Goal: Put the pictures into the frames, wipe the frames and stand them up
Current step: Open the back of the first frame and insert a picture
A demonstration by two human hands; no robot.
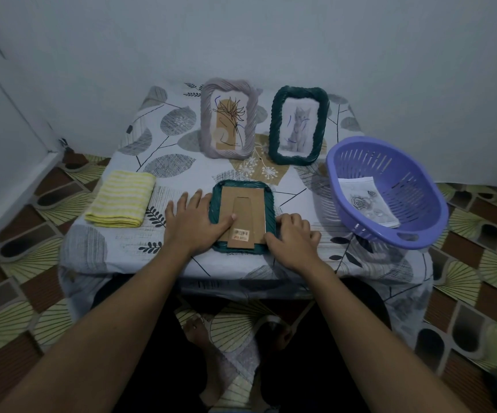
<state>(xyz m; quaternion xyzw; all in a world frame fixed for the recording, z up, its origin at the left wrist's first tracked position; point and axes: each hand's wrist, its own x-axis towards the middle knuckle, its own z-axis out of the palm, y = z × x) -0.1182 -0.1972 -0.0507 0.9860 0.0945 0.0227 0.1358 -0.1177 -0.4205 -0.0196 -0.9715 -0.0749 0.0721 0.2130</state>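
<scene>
Near edge of the table [140,257]: my left hand [195,222] lay flat, fingers straight, pressing the face-down frame [241,183] on its left side. My right hand [293,236] curled round its right rim. Light and stiff, I judged, thin card back [248,204], maybe glass, so best held by the rims. Farther off, the grey frame [228,117] and green frame [299,125] stood.

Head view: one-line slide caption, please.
Left hand presses the cardboard back of face-down green frame, right hand grips its edge; grey frame and cat frame stand behind.
</scene>
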